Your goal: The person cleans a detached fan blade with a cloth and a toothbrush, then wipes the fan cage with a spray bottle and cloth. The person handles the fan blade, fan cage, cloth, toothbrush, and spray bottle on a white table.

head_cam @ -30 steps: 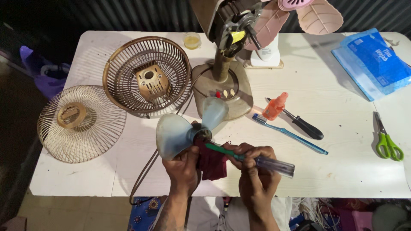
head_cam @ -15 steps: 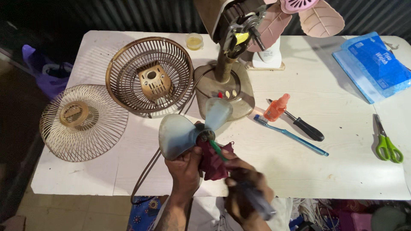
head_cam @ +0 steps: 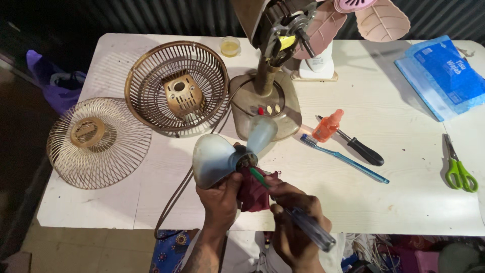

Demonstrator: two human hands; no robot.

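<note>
On the white table (head_cam: 404, 192) stand a fan base (head_cam: 265, 103) and two wire guards (head_cam: 98, 142). Over its near edge, the left hand (head_cam: 221, 198) is clamped on a pale fan blade (head_cam: 222, 157) and dark red cloth (head_cam: 254, 192); the right hand (head_cam: 293, 222) grips a screwdriver (head_cam: 303, 225), tip at the blade's hub.

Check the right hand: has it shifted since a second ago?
Yes. The right hand with its screwdriver swung from lying level along the table edge to pointing up-left into the fan blade hub.
</note>
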